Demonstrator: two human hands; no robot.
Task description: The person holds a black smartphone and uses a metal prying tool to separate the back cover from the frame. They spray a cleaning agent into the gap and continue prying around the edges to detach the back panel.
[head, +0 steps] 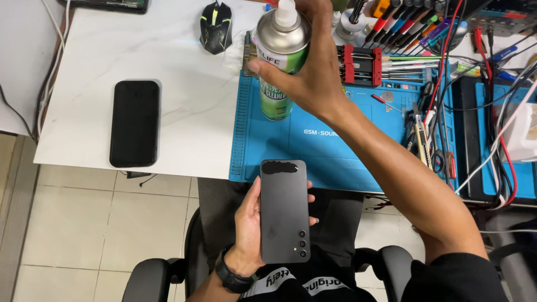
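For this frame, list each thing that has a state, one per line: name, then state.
Spray can: upright, lifted above the blue mat, white nozzle on top.
Right hand: wrapped around the spray can.
Dark phone: back side up, camera lenses toward the person.
Left hand: holding the dark phone from beneath.
Second phone: flat on the white table, screen dark.
Mouse: resting on the table, untouched.

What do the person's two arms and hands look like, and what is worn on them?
Both forearms are bare, and neither hand wears a glove or any ring that I can see. The left hand has a black wristband or watch around its wrist. The right hand has nothing on its wrist; higher up, the right arm ends in a black short sleeve.
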